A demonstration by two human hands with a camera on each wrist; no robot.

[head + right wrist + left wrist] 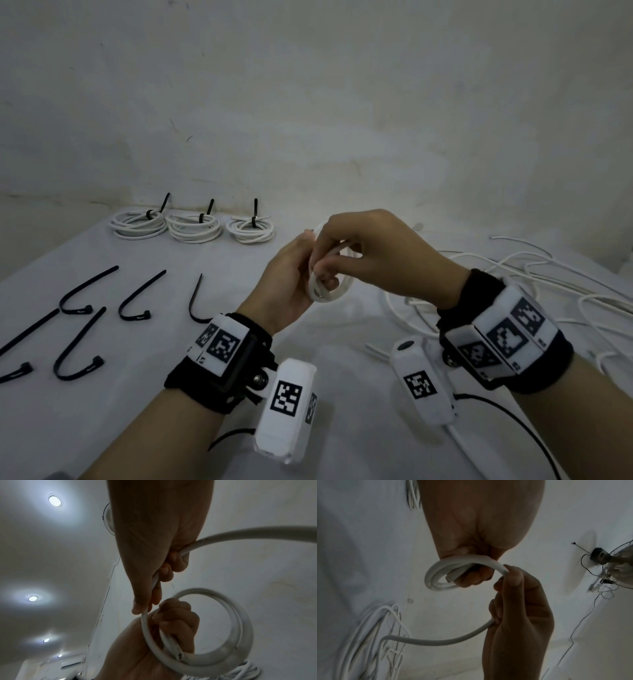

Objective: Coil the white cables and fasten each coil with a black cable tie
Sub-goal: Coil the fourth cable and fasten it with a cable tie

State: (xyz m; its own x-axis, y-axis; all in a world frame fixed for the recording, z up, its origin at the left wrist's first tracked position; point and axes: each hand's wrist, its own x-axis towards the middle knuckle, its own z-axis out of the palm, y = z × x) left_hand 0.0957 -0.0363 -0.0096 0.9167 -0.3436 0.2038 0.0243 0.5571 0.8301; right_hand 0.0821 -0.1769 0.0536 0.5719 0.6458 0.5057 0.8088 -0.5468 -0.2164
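White cable (pixel 327 274) is mid-coil above the cloth-covered table (pixel 342 428) — a smooth, rounded loop pinched in the left hand (pixel 291 284) while the right hand (pixel 373 253) grips the trailing length. Next, likely, more turns, then a tie. Behind the loop sit three finished coils (pixel 195 228); left of it, hooked black cable ties (pixel 133 301); right, loose cables (pixel 548 291).

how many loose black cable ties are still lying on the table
5, all at the left: two nearer the wall, one partly behind the left wrist, two nearest. The wrist may hide more.
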